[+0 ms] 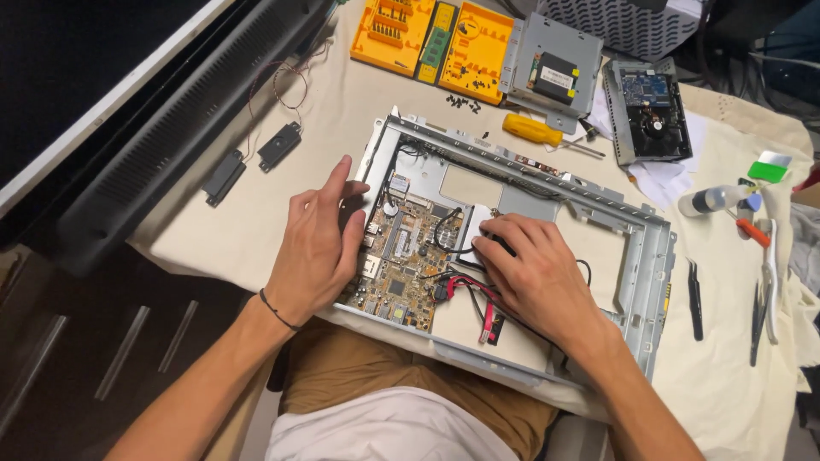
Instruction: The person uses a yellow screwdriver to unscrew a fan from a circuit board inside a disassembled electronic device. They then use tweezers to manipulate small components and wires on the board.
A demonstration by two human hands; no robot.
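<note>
A metal frame [649, 256] lay at the centre of the picture, its near edge overhanging the desk [342, 102] toward the person's lap. A circuit board [406, 269] sat in the frame's lower left part.

The left hand [316, 243] lay flat and open on the board's left side, fingers spread and pointing to the upper right, the thumb over the board's upper edge. The right hand [534, 273] rested just right of the board with its fingers curled down onto a black cable [444, 224]; whether they pinched it could not be told. A red wire [474, 288] ran out from under that hand toward the frame's lower edge.

Right of the right hand the frame's floor was bare up to its right rail. Beyond that rail, near the right edge of the picture, lay tweezers [694, 299], pliers [764, 290] and a small bottle [713, 201], well apart from both hands.

Above the frame lay a yellow screwdriver [531, 130], just beside its top rail. Farther up were an orange bit case [431, 38], a grey bracket [553, 72] and a drive [647, 111].

At upper left two small black speakers [252, 160] lay near the desk's left edge, with open cloth between them and the left hand. A dark monitor shell [171, 128] ran along that edge.
</note>
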